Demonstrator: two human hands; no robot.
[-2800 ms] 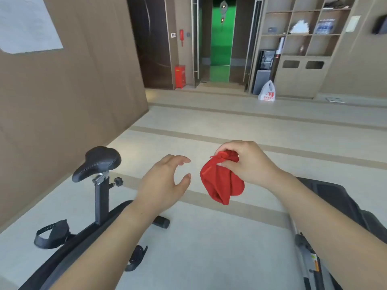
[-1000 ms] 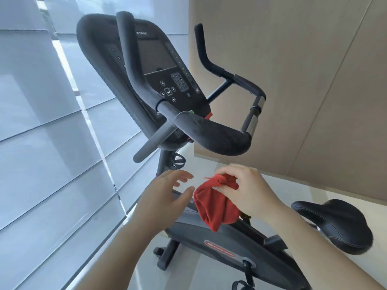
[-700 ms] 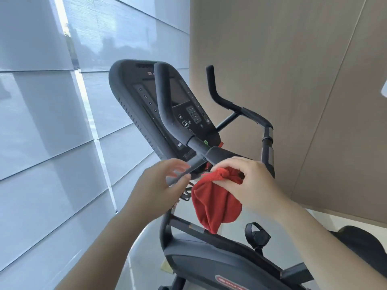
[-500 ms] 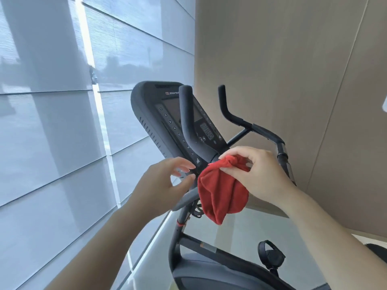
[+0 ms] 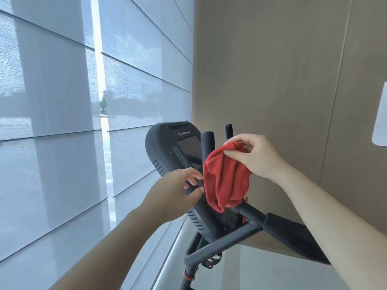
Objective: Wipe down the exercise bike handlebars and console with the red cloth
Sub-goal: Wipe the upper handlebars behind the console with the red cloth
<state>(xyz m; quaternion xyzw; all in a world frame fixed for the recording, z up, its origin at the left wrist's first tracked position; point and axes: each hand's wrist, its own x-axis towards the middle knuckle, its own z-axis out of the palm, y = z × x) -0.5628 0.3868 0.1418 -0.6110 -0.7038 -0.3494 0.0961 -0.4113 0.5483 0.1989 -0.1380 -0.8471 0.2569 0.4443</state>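
Observation:
The exercise bike's dark console (image 5: 167,139) stands ahead with its screen tilted toward me. Black handlebars (image 5: 293,229) run from its base toward the lower right, and two upright bar ends (image 5: 207,143) rise beside the screen. My right hand (image 5: 255,155) pinches the bunched red cloth (image 5: 226,181) at its top edge; the cloth hangs in front of the console's right side and hides the lower buttons. My left hand (image 5: 173,195) hovers just left of the cloth, fingers apart and curled, holding nothing.
A large window with translucent blinds (image 5: 62,122) fills the left side. A tan panelled wall (image 5: 282,80) stands right behind the bike, with a white sheet (image 5: 380,118) on it at the far right. The bike's post (image 5: 188,275) drops to the floor below.
My view has swung from the room to the bike and closed in on the console. Both hands rose with the red cloth, which now hangs directly in front of the console.

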